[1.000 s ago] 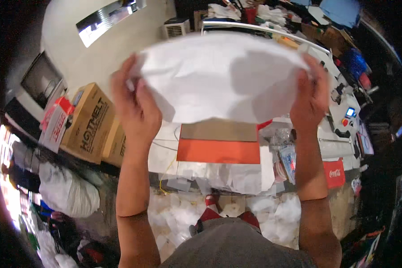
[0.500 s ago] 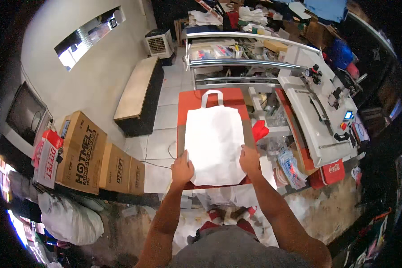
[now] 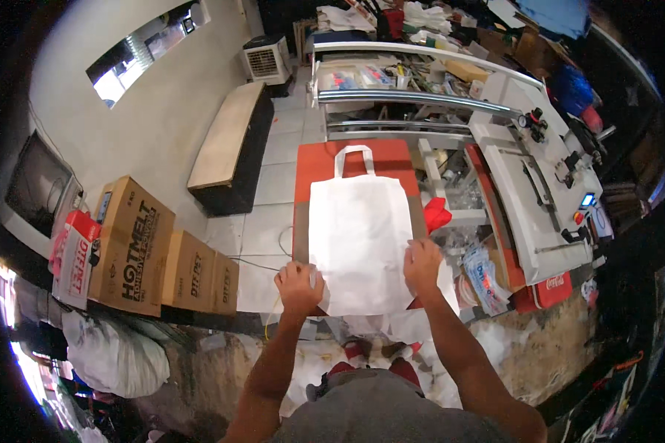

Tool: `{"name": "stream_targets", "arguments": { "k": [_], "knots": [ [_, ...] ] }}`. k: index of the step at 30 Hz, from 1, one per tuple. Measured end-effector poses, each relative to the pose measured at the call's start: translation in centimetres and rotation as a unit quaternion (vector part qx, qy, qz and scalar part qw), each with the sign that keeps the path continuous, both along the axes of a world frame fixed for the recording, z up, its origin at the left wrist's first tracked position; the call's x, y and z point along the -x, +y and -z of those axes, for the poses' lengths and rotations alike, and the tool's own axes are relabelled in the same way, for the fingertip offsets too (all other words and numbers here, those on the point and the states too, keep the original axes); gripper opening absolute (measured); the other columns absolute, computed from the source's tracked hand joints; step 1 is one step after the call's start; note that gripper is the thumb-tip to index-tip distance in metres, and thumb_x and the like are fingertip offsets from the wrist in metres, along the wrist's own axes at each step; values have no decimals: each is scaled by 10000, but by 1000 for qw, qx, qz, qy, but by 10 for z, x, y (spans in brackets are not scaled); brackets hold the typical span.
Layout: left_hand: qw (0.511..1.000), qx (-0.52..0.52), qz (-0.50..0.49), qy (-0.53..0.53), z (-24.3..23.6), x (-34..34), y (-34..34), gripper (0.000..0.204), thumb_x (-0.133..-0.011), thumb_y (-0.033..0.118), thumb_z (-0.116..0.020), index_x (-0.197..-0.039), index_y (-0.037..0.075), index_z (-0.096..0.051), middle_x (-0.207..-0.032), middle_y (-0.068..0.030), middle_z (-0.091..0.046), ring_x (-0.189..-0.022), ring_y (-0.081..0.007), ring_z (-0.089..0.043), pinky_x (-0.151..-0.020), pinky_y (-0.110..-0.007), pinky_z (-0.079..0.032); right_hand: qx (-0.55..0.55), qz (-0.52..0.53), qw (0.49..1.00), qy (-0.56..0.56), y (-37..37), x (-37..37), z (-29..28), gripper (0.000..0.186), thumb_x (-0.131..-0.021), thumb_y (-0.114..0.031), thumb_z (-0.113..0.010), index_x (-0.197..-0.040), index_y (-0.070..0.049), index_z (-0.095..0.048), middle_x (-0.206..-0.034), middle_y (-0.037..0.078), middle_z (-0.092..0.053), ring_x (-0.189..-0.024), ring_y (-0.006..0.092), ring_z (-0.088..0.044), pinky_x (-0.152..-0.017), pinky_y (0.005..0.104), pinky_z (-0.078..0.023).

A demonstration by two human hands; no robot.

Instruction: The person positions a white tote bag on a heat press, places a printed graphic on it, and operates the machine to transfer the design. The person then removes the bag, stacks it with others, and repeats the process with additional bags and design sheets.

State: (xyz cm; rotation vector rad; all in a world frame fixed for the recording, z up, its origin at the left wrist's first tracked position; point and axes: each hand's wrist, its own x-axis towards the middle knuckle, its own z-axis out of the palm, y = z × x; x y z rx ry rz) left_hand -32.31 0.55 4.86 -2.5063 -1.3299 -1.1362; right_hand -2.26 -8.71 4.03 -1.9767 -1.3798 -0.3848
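Bag (image 3: pixel 359 240): moved since a second ago, from up in the air between both hands to flat on the board (image 3: pixel 318 164); against half a second ago it lies slightly nearer the person, plain white face up.
Left hand (image 3: pixel 300 288): at the lower left edge of the bag, fingers bent, thumb toward the fabric; whether it pinches or only rests, I cannot tell.
Right hand (image 3: pixel 423 266): at the lower right edge, a little farther from the person than the left, fingers curled at the side; I cannot tell whether it grips the fabric.
Handle (image 3: pixel 355 149): one white loop, spread open beyond the top of the bag, over the red part of the board.
Bottom edge: at or just past the near side of the board; which of the two, I cannot tell.
Skew risk: uneven pulling could turn the bag crooked, as the hands sit at different heights along its sides.
Crease risk: fingers pushing inward could ruck up the soft fabric, which looks nearly smooth in the middle.
Handle risk: with neither hand near the loop, a tug from below could fold or twist it.
Slip risk: any overhang at the near side could catch on the shirt (image 3: pixel 377 413) if the person leans in.
Right of the board: cloth (image 3: pixel 437 214) just beside it, packet (image 3: pixel 484 279) farther over; a wide sweep of the right arm could knock the packet.
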Motion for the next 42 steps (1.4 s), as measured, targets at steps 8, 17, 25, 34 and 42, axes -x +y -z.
{"name": "stream_targets", "arguments": {
  "k": [8,17,25,34,42],
  "knots": [
    [963,141,200,111,20,-114,91,472,-874,194,-574,-1311,16,-562,-1348,-210,-550,-1281,-368,-506,-1084,-495,-394,169,-200,965,16,111,19,15,481,-915,-224,-519,-1343,-7,-527,-1454,207,-445,-1384,405,-354,-1162,538,-255],
    [974,165,41,149,43,-121,175,629,-937,306,-414,-1492,12,-369,-1554,-181,-356,-1452,-360,-306,-1195,-504,-222,204,-107,973,-25,183,-39,31,663,-925,-376,-462,-1456,17,-410,-1560,223,-325,-1456,435,-251,-1201,520,-200],
    [977,137,9,165,26,-108,170,636,-906,374,-521,-1438,33,-442,-1472,-208,-439,-1373,-388,-395,-1145,-523,-281,217,-88,972,-26,164,-41,11,619,-961,-422,-468,-1469,-71,-433,-1558,213,-332,-1458,422,-247,-1190,565,-168],
    [958,274,-84,14,21,15,8,267,-855,344,-663,-778,91,-624,-805,-102,-639,-808,-345,-620,-738,-519,-429,105,70,977,171,-43,-17,10,296,-851,-348,-708,-870,-59,-649,-994,148,-590,-978,366,-549,-846,538,-417],
    [933,335,-130,6,25,14,-8,280,-849,364,-653,-764,98,-673,-827,-96,-693,-845,-350,-647,-791,-511,-450,229,108,937,240,-43,-8,13,335,-834,-406,-684,-803,-73,-690,-927,152,-653,-957,396,-608,-853,550,-454]
  ]
}}
